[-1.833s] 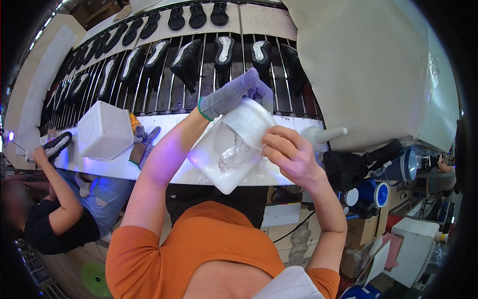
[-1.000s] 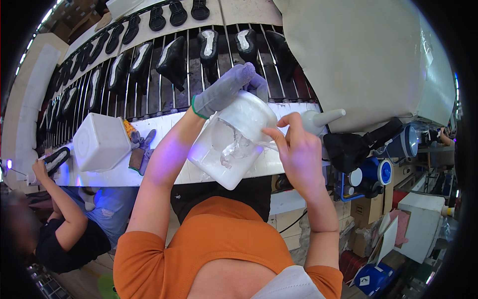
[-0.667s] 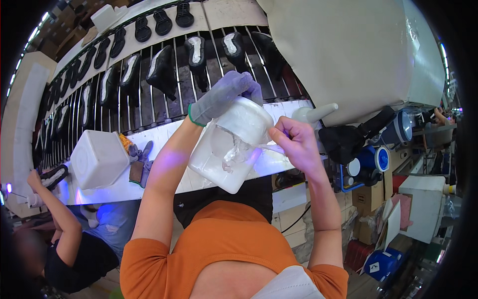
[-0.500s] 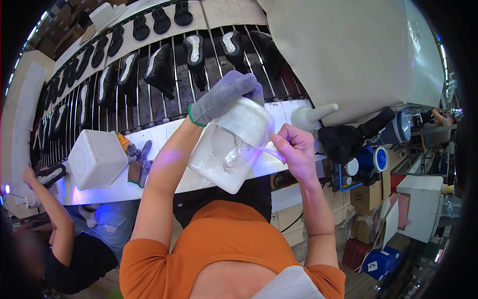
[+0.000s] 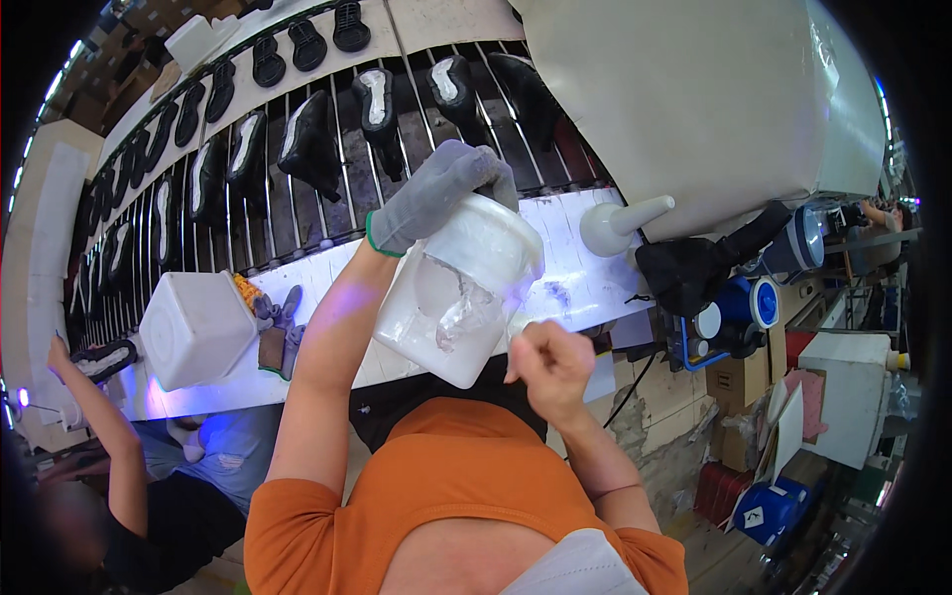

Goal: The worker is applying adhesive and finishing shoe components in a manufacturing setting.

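Observation:
My left hand (image 5: 432,201), in a grey glove with a green cuff, grips the far rim of a white plastic tub (image 5: 409,322). The tub is tilted over the near edge of the white bench. A wrinkled, clear film (image 5: 470,317) hangs loose on it. My bare right hand (image 5: 555,369) is closed just right of the tub, apart from it. Whatever its fingers may hold is too small or hidden to make out. Beyond that hand, a white bottle with a long spout (image 5: 607,230) stands on the bench.
A square white container (image 5: 196,327) and spare grey gloves (image 5: 281,332) lie left on the bench. Black shoe uppers with pale bottoms (image 5: 376,104) sit on the rod conveyor, dark soles (image 5: 268,62) behind. A co-worker's hand (image 5: 59,359) is far left. Black cloth (image 5: 684,278) lies right.
My right hand has drawn away from the tub, down and to the left. The translucent strand it was pulling no longer stretches to the tub. My left hand keeps its grip.

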